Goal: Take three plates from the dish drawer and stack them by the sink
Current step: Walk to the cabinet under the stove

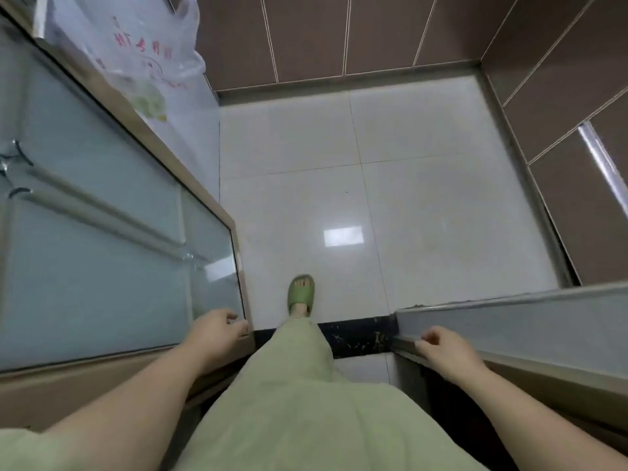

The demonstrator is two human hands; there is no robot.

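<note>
No plates and no sink are in view. On the left runs a cabinet with frosted glass fronts (102,266) in a brown frame, all closed, with long bar handles (98,215). My left hand (215,334) is at the cabinet's near corner, fingers loosely curled, fingertips touching the frame and holding nothing. My right hand (445,351) rests on the metal edge of a frosted sliding door (530,321) at the right, fingers curled over its rail.
White glossy floor tiles (373,205) lie ahead, bounded by brown tiled walls (306,35). A black threshold strip (353,334) crosses under me. My foot in a green slipper (301,294) steps over it. A plastic bag (146,62) hangs over the cabinet's far end.
</note>
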